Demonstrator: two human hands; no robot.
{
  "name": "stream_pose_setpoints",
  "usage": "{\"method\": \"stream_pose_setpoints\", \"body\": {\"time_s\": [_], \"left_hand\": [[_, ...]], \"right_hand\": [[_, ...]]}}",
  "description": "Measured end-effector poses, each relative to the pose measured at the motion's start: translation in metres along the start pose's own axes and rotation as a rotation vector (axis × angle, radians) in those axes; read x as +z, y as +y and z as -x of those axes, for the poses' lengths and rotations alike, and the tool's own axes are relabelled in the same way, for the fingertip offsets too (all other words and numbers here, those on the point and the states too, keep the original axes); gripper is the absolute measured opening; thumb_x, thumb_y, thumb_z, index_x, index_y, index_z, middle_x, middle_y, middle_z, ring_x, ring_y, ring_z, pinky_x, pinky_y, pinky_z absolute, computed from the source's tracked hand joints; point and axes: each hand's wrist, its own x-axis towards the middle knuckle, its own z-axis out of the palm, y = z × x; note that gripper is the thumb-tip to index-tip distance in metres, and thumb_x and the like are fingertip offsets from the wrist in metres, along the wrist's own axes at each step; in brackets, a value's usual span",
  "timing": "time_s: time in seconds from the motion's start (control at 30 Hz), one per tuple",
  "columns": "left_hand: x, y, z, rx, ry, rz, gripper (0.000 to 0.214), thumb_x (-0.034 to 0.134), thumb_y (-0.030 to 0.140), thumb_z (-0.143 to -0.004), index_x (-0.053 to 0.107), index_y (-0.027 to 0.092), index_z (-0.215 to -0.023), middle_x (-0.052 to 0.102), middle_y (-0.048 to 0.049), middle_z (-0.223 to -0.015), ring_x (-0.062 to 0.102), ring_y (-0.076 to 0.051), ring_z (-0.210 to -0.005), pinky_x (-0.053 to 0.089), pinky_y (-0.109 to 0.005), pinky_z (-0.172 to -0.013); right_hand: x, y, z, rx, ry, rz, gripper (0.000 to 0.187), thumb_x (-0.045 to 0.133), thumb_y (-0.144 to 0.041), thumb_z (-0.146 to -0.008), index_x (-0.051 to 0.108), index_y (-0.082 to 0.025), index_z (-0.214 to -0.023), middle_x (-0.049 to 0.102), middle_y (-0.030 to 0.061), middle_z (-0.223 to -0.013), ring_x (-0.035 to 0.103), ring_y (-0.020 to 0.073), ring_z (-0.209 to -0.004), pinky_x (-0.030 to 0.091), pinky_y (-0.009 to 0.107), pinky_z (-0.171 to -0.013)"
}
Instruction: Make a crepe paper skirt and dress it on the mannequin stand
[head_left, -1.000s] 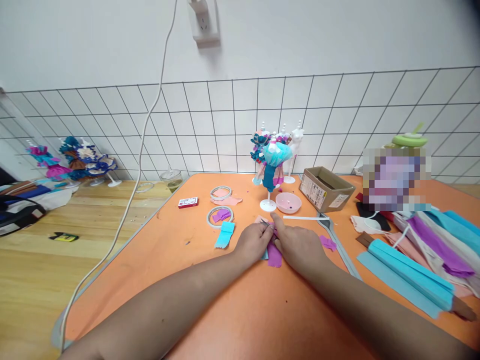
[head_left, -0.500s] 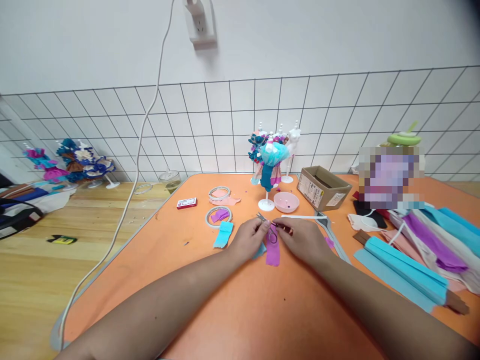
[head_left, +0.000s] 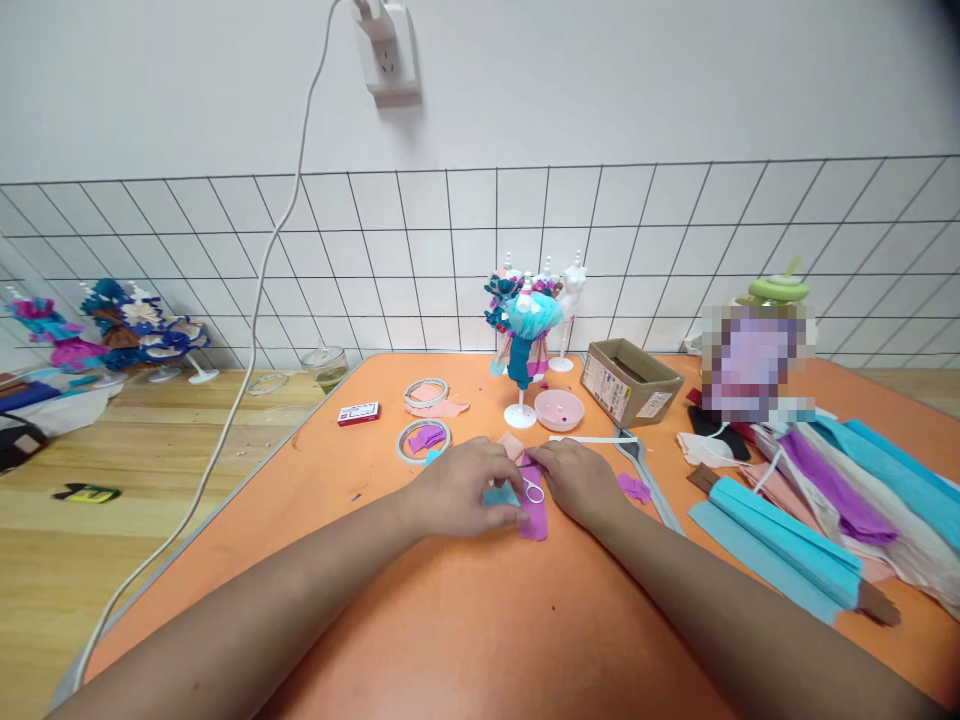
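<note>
My left hand (head_left: pixel 466 487) hovers over or rests lightly on the table, thumb and fingers apart. A small light-blue crepe-paper piece (head_left: pixel 500 496) lies between them. To the right, a purple paper strip (head_left: pixel 534 525) lies flat with small scissors (head_left: pixel 533 491) on top, one finger loop showing. My right hand (head_left: pixel 581 482) lies palm down beside the strip, fingers stretched to its upper end. A peach paper piece (head_left: pixel 511 446) shows just beyond my fingertips. Past the hands stands a mini dress form (head_left: pixel 519 375) dressed in light-blue and teal paper.
Behind are a pink bowl (head_left: pixel 559 411), a cardboard box (head_left: pixel 631 383) and more dress forms (head_left: pixel 572 300). Tape rings (head_left: pixel 400 447) and a small red-and-white box (head_left: pixel 359 414) lie left. Paper rolls (head_left: pixel 787 540) and a blurred-out device (head_left: pixel 750 365) sit right. A white cable (head_left: pixel 251 330) hangs at left.
The scissors, held between both hands before, now lie on the purple strip. My left hand has opened and moved left; my right has flattened onto the table. The camera view has shifted slightly.
</note>
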Motion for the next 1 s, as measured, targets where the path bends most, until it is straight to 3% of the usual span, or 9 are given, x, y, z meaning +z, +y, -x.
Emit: {"method": "stream_pose_setpoints", "body": {"time_s": [0.1,0.27,0.4,0.5,0.6,0.67,0.77,0.9,1.0], "left_hand": [[0.008,-0.007,0.014,-0.093,-0.053,-0.177,0.040,0.072,0.046,-0.067,0.064,0.022,-0.098,0.064,-0.0047,-0.090,0.054,-0.021,-0.084,0.040,-0.031,-0.071],[0.021,-0.030,0.027,-0.171,0.003,-0.061,0.016,0.056,0.032,-0.084,0.066,0.022,-0.091,0.065,-0.0037,-0.090,0.058,-0.017,-0.087,0.043,-0.029,-0.077],[0.017,-0.036,0.025,-0.260,0.116,0.016,0.018,0.050,0.029,-0.087,0.067,0.022,-0.088,0.067,-0.0035,-0.090,0.060,-0.016,-0.085,0.045,-0.028,-0.074],[0.012,-0.032,0.025,-0.149,0.098,-0.053,0.021,0.060,0.038,-0.081,0.067,0.022,-0.092,0.067,-0.0042,-0.094,0.058,-0.018,-0.090,0.043,-0.031,-0.080],[0.010,-0.026,0.027,0.024,-0.060,-0.139,0.028,0.067,0.045,-0.074,0.068,0.023,-0.092,0.067,-0.0043,-0.094,0.058,-0.020,-0.090,0.042,-0.032,-0.080],[0.011,-0.023,0.028,0.045,-0.111,-0.171,0.019,0.060,0.038,-0.081,0.069,0.022,-0.086,0.067,-0.0039,-0.088,0.058,-0.018,-0.085,0.041,-0.031,-0.076],[0.016,-0.019,0.026,-0.019,-0.051,-0.100,0.020,0.051,0.030,-0.088,0.070,0.021,-0.088,0.068,-0.0040,-0.083,0.059,-0.016,-0.080,0.041,-0.029,-0.074],[0.023,-0.013,0.023,-0.183,0.110,0.237,0.022,0.056,0.034,-0.085,0.072,0.019,-0.086,0.069,-0.0049,-0.083,0.060,-0.015,-0.078,0.044,-0.026,-0.071],[0.025,-0.010,0.021,-0.323,0.171,0.459,0.022,0.062,0.036,-0.080,0.073,0.016,-0.078,0.069,-0.0058,-0.079,0.061,-0.015,-0.074,0.045,-0.025,-0.065]], "right_hand": [[-0.006,-0.001,0.004,-0.024,0.043,-0.028,0.029,0.043,-0.014,-0.091,0.065,-0.022,-0.108,0.066,0.0053,-0.102,0.055,0.0191,-0.094,0.038,0.029,-0.074],[-0.012,-0.003,0.014,-0.277,-0.009,-0.053,0.022,0.047,-0.023,-0.090,0.069,-0.023,-0.095,0.064,0.0045,-0.090,0.053,0.0198,-0.087,0.039,0.032,-0.073],[-0.004,0.007,0.009,-0.226,-0.003,-0.019,0.028,0.045,-0.021,-0.091,0.066,-0.024,-0.109,0.066,0.0054,-0.097,0.054,0.0214,-0.093,0.041,0.035,-0.079],[-0.002,0.014,0.004,-0.184,0.054,-0.032,0.030,0.044,-0.017,-0.091,0.064,-0.023,-0.113,0.066,0.0058,-0.106,0.054,0.0217,-0.098,0.041,0.036,-0.085],[-0.008,0.010,0.007,-0.174,0.129,-0.084,0.027,0.044,-0.018,-0.091,0.065,-0.020,-0.108,0.066,0.0064,-0.103,0.054,0.0214,-0.096,0.041,0.035,-0.085],[-0.014,0.001,0.012,-0.230,0.107,-0.144,0.021,0.048,-0.021,-0.089,0.066,-0.020,-0.099,0.067,0.0053,-0.093,0.054,0.0206,-0.089,0.041,0.034,-0.080],[-0.019,-0.015,0.020,-0.309,0.035,-0.292,0.016,0.059,-0.033,-0.083,0.064,-0.021,-0.092,0.065,0.0040,-0.088,0.053,0.0200,-0.086,0.041,0.033,-0.075],[-0.017,-0.031,0.021,-0.151,0.007,-0.552,0.033,0.069,-0.038,-0.073,0.059,-0.021,-0.099,0.064,0.0047,-0.097,0.056,0.0197,-0.088,0.043,0.030,-0.072],[-0.014,-0.036,0.018,0.014,-0.072,-0.694,0.015,0.062,-0.027,-0.076,0.058,-0.021,-0.089,0.065,0.0009,-0.084,0.057,0.0160,-0.075,0.042,0.025,-0.063]]}}
